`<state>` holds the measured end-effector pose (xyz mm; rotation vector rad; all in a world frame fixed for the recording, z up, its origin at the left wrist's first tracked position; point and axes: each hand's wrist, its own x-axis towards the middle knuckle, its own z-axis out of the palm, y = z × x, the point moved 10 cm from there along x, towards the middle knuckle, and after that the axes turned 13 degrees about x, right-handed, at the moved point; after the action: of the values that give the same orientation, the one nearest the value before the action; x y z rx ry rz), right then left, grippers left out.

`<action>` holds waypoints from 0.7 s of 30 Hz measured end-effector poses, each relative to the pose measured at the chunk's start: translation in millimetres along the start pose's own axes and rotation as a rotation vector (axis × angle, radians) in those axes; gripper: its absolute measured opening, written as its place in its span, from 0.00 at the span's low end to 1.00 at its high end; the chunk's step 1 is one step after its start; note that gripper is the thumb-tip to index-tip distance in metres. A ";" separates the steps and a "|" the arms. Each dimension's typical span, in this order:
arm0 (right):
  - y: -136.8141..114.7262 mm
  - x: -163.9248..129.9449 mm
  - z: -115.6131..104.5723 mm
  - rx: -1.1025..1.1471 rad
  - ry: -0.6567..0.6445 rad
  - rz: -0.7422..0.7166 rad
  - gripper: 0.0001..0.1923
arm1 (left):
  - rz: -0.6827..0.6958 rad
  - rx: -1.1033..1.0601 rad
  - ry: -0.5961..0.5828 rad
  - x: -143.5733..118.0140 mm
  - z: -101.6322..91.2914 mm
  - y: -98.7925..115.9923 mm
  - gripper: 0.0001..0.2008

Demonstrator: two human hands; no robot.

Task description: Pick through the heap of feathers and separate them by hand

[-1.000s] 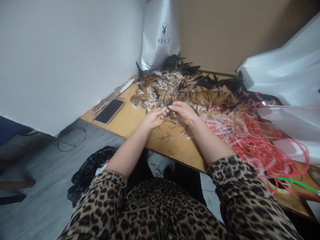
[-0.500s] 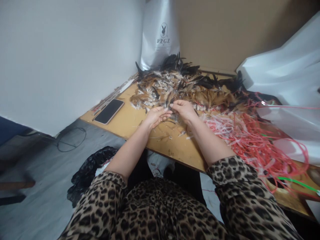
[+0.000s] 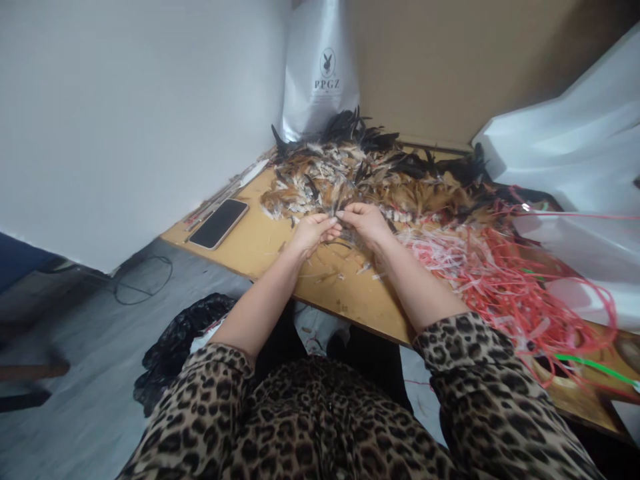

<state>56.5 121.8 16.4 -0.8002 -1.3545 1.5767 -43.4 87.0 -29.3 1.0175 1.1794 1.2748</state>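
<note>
At the table's near side, both of my hands meet fingertip to fingertip over a small dark and brown feather (image 3: 337, 197). My left hand (image 3: 317, 232) pinches it low down, its other fingers curled. From the right, my right hand (image 3: 365, 221) has thumb and index finger closed at the same spot. How many feathers sit between the fingertips is hard to make out. Just beyond the hands spreads a heap of brown, white and black feathers (image 3: 310, 170). Loose quills and feather scraps (image 3: 340, 273) lie on the wood below my hands.
A phone (image 3: 219, 224) rests at the table's left. Red and white plastic strips (image 3: 490, 280) tangle on the right, beside a large white bag (image 3: 570, 140). A printed white bag (image 3: 323, 73) stands at the back. Black plastic (image 3: 185, 347) lies on the floor, left of my legs.
My right hand has shifted slightly left, closer against my left fingertips. The left hand stays nearly in place, and the heap looks the same.
</note>
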 end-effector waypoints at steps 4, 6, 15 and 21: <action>1.5 1.8 -2.2 -0.026 0.004 -0.012 0.18 | 0.029 0.041 0.036 2.2 -3.8 1.4 0.08; 0.1 2.3 -4.3 -0.033 0.018 -0.032 0.17 | 0.050 0.065 0.036 2.4 -3.1 3.2 0.09; 2.1 1.1 -3.3 -0.016 0.045 -0.021 0.15 | 0.060 0.109 0.082 -0.9 -3.5 6.9 0.07; -4.6 8.1 -17.3 -0.265 0.039 -0.130 0.13 | 0.070 -0.052 0.235 0.2 -28.7 11.4 0.07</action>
<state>69.7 136.3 18.2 -0.8772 -1.5751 1.2919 -73.4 85.8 -22.2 0.8952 1.2895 1.5049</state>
